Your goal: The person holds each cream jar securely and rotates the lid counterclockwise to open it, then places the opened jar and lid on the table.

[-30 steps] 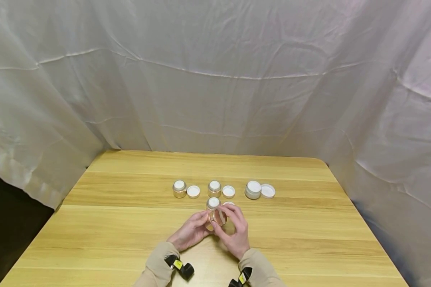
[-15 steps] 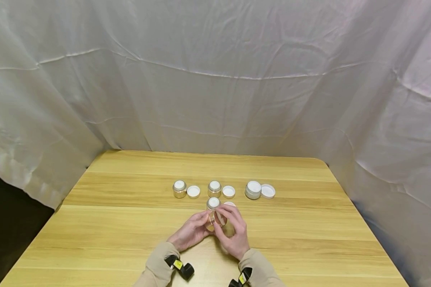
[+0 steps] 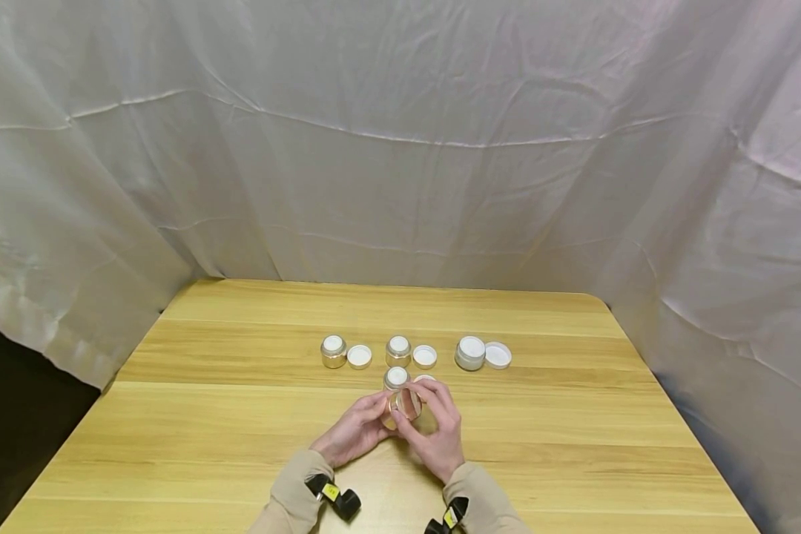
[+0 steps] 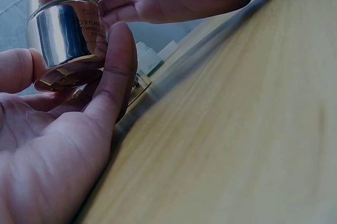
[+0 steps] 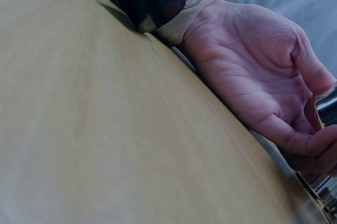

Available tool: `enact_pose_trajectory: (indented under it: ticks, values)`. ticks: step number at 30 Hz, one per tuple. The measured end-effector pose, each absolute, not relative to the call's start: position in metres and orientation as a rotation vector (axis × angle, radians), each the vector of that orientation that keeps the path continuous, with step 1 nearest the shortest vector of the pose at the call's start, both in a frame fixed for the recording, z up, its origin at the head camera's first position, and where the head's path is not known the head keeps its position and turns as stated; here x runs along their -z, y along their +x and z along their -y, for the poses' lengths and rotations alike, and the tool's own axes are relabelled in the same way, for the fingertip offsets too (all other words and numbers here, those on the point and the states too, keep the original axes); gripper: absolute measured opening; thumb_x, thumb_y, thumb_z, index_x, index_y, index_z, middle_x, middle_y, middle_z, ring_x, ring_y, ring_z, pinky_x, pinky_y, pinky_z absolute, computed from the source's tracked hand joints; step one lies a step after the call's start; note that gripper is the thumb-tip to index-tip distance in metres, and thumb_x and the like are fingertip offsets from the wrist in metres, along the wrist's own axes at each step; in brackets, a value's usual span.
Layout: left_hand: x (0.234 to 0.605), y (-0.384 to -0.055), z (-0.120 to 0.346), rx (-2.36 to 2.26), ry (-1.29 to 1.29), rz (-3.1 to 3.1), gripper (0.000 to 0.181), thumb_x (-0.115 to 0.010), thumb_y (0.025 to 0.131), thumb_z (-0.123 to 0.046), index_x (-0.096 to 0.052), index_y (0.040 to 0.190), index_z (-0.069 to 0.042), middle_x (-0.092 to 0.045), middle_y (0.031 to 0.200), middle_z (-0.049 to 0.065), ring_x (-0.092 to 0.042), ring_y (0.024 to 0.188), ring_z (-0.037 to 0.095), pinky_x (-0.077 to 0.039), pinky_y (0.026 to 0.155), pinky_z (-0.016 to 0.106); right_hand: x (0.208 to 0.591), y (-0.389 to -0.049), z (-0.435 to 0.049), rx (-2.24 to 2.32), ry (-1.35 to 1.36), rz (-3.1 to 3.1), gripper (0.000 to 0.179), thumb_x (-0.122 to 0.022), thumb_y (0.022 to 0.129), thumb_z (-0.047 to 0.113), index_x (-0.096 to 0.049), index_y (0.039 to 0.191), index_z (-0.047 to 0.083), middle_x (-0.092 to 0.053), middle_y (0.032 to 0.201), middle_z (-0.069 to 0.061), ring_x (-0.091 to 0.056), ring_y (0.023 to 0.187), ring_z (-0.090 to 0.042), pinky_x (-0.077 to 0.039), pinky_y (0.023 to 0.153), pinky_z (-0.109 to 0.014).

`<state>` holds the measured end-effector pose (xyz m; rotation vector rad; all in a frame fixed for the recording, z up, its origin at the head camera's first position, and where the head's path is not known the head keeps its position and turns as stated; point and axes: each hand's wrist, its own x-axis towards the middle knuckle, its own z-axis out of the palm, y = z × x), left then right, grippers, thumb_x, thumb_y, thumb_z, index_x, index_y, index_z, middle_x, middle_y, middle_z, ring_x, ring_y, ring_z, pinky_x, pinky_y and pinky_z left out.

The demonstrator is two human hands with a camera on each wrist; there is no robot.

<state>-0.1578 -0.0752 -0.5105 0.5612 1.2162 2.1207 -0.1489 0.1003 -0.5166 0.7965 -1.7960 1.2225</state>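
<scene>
Low over the table, my left hand (image 3: 354,432) grips the body of a shiny gold cream jar (image 4: 66,34), thumb on one side and fingers on the other. Dark print shows on its side in the left wrist view. My right hand (image 3: 442,437) pinches its coppery lid (image 3: 410,404) between thumb and fingers, the top tilted toward the right palm. Just beyond stands an uncovered jar (image 3: 397,377) with a white top. Its neighbouring white lid (image 3: 426,379) is partly hidden behind my right fingers. Whether the held lid is loose, I cannot tell.
Farther back stand a gold jar (image 3: 334,352) with a white lid (image 3: 359,357) to its right, another gold jar (image 3: 398,352) with a lid (image 3: 425,357), and a larger frosted jar (image 3: 470,354) touching its lid (image 3: 498,355). Grey curtain (image 3: 400,185) surrounds the wooden table (image 3: 574,430).
My right fingers and the lid shifted slightly right, then back again, with a small turn. My left hand and the jars standing on the table stayed in place.
</scene>
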Motion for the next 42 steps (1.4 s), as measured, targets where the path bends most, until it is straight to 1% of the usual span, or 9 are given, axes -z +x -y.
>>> enact_pose_trajectory:
  ticks: [4,8,11,15,18,21,24,26,42]
  values:
    - [0.5103,-0.1578,0.0749,-2.128,0.551,-1.211,0.062,-0.028,0.111,-0.023,-0.003,0.153,0.016,-0.021,0.160,0.034,-0.057,0.124,0.006,-0.051,0.105,0.024,0.5174,-0.1486,-0.1007,-1.234,0.803,1.807,0.042,-0.080,0.087,0.024,-0.068,0.113,-0.007,-0.065,0.107,-0.018,-0.061,0.102,-0.026,-0.049,0.102,-0.016]
    - [0.5104,-0.1575,0.0750,-2.142,0.550,-1.187,0.063,-0.030,0.111,-0.022,-0.004,0.153,0.017,-0.044,0.152,0.019,-0.057,0.125,0.006,-0.051,0.106,0.024,0.5183,-0.1494,-0.1005,-1.235,0.850,1.798,0.038,-0.079,0.084,0.013,-0.067,0.113,-0.008,-0.065,0.108,-0.021,-0.061,0.104,-0.027,-0.049,0.104,-0.017]
    - [0.5106,-0.1574,0.0750,-2.157,0.552,-1.163,0.064,-0.033,0.110,-0.022,-0.006,0.152,0.018,-0.057,0.138,-0.002,-0.058,0.124,0.006,-0.051,0.106,0.025,0.5179,-0.1495,-0.1005,-1.236,0.891,1.790,0.039,-0.076,0.078,0.002,-0.066,0.114,-0.009,-0.065,0.110,-0.024,-0.060,0.106,-0.030,-0.048,0.106,-0.019]
    - [0.5106,-0.1575,0.0750,-2.168,0.558,-1.143,0.064,-0.034,0.110,-0.022,-0.006,0.151,0.019,-0.060,0.132,-0.006,-0.059,0.122,0.006,-0.052,0.104,0.024,0.5185,-0.1490,-0.1011,-1.244,0.892,1.812,0.044,-0.076,0.076,0.004,-0.065,0.117,-0.008,-0.064,0.114,-0.024,-0.059,0.109,-0.032,-0.047,0.108,-0.020]
    - [0.5106,-0.1573,0.0757,-2.167,0.552,-1.141,0.064,-0.033,0.110,-0.021,-0.004,0.151,0.019,-0.059,0.134,-0.005,-0.059,0.123,0.006,-0.052,0.105,0.023,0.5194,-0.1489,-0.1011,-1.241,0.859,1.843,0.046,-0.080,0.081,0.014,-0.065,0.119,-0.008,-0.063,0.116,-0.023,-0.058,0.110,-0.032,-0.046,0.108,-0.019]
    - [0.5107,-0.1573,0.0763,-2.156,0.544,-1.160,0.063,-0.031,0.111,-0.020,-0.003,0.152,0.019,-0.053,0.144,0.009,-0.058,0.123,0.005,-0.051,0.108,0.024,0.5196,-0.1484,-0.1009,-1.239,0.823,1.869,0.050,-0.080,0.086,0.025,-0.064,0.119,-0.008,-0.063,0.116,-0.022,-0.058,0.110,-0.031,-0.046,0.105,-0.017]
    - [0.5111,-0.1576,0.0764,-2.142,0.538,-1.182,0.061,-0.029,0.111,-0.020,-0.003,0.152,0.018,-0.034,0.156,0.030,-0.058,0.124,0.005,-0.049,0.111,0.025,0.5189,-0.1478,-0.1008,-1.241,0.800,1.884,0.053,-0.079,0.087,0.031,-0.064,0.119,-0.008,-0.062,0.114,-0.020,-0.056,0.108,-0.030,-0.045,0.103,-0.016]
    - [0.5109,-0.1578,0.0759,-2.137,0.532,-1.191,0.061,-0.028,0.111,-0.019,-0.004,0.152,0.017,-0.019,0.160,0.036,-0.057,0.125,0.005,-0.047,0.113,0.026,0.5185,-0.1475,-0.1008,-1.239,0.790,1.889,0.053,-0.079,0.088,0.031,-0.064,0.120,-0.007,-0.061,0.112,-0.018,-0.055,0.107,-0.029,-0.045,0.101,-0.016]
    - [0.5119,-0.1571,0.0752,-2.133,0.540,-1.208,0.063,-0.030,0.111,-0.022,-0.003,0.153,0.017,-0.021,0.159,0.036,-0.058,0.124,0.006,-0.049,0.109,0.024,0.5188,-0.1469,-0.1005,-1.208,0.758,1.910,0.046,-0.082,0.083,0.023,-0.067,0.119,-0.002,-0.061,0.108,-0.014,-0.051,0.104,-0.026,-0.042,0.098,-0.022]
